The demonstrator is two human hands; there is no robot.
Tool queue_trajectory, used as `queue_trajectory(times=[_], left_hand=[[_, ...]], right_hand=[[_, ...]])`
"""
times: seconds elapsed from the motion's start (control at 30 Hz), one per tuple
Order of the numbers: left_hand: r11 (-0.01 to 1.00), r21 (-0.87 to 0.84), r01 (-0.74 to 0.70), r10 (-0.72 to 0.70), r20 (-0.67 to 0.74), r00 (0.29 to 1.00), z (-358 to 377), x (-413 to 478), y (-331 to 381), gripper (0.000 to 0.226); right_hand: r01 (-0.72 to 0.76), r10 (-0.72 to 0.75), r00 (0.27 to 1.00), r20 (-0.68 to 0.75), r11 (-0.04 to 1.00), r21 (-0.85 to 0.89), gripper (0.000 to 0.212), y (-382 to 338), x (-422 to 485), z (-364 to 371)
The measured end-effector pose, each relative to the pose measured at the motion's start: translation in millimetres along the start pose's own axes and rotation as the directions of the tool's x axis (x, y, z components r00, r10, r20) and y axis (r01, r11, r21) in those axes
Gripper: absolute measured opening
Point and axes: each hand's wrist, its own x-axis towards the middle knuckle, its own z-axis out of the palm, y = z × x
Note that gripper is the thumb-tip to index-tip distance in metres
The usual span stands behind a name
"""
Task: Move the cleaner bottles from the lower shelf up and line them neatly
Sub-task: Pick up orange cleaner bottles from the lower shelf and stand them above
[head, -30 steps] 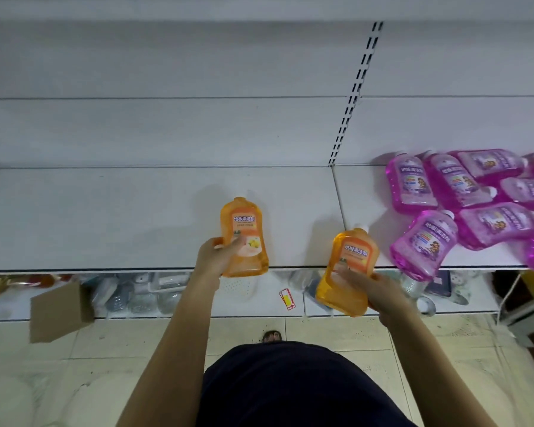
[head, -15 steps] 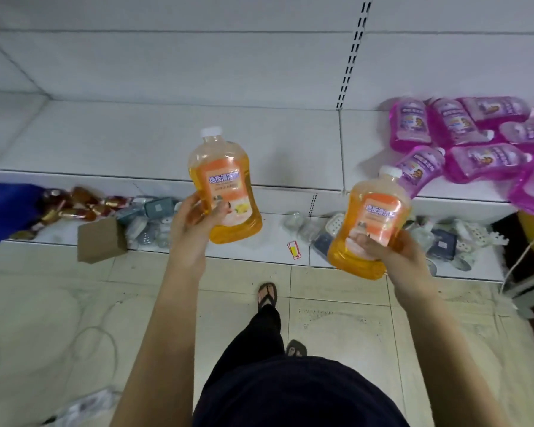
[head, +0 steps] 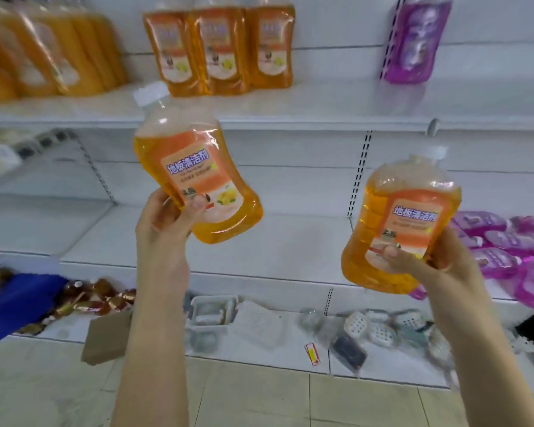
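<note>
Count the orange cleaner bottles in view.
5 for sure: bottle in the left hand, bottle in the right hand, three bottles upright on the upper shelf. Blurred orange cluster far left may hide more.

held bottles (head: pixel 195 167): orange liquid, white caps, orange-white labels | shelf bottles (head: pixel 219 47): orange | lying bottles (head: pixel 503 254): purple | shelves (head: pixel 321 118): white | cloth (head: pixel 16 300): blue

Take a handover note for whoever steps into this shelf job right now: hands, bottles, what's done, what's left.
Left hand grips one orange bottle; right hand grips a second orange bottle. Both are in the air, caps up.
Done: a row of orange bottles stands on the upper shelf, with a lone purple bottle to its right.
Left: place these two. The lying purple bottles are on the lower shelf, at right.
</note>
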Motion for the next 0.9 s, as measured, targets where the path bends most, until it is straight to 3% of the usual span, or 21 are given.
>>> queue_trajectory(times=[0.13, 0.27, 0.43, 0.67, 0.8, 0.9], left_hand=[[0.996, -0.020, -0.091, 0.092, 0.094, 0.991, -5.2, 42.4, 42.7, 0.042], [0.989, 0.018, -0.150, 0.145, 0.167, 0.975, -14.0, 87.0, 72.0, 0.034], [0.969, 0.136, -0.208, 0.167, 0.268, 0.949, -22.2, 137.4, 91.5, 0.056], [0.949, 0.260, -0.178, 0.062, 0.401, 0.914, -10.2, 207.3, 94.7, 0.072], [0.943, 0.304, -0.134, -0.028, 0.473, 0.881, -3.4, 255.2, 77.3, 0.053], [0.909, 0.388, -0.149, -0.065, 0.488, 0.871, -5.9, 296.2, 55.9, 0.043]], right_hand=[[0.098, -0.098, 0.995, 0.020, 0.995, -0.021, 0.077, -37.6, 21.0, 35.2], [0.196, -0.195, 0.981, 0.016, 0.979, -0.054, 0.081, -65.7, 41.3, 63.4], [0.265, -0.264, 0.964, 0.038, 0.963, -0.049, 0.075, -91.5, 68.7, 91.6], [0.232, -0.219, 0.971, 0.098, 0.960, -0.155, 0.082, -116.6, 148.1, 121.8], [0.198, -0.164, 0.972, 0.168, 0.956, -0.218, 0.084, -124.2, 208.8, 135.1], [0.148, -0.096, 0.972, 0.214, 0.960, -0.239, 0.056, -122.3, 252.2, 140.4]])
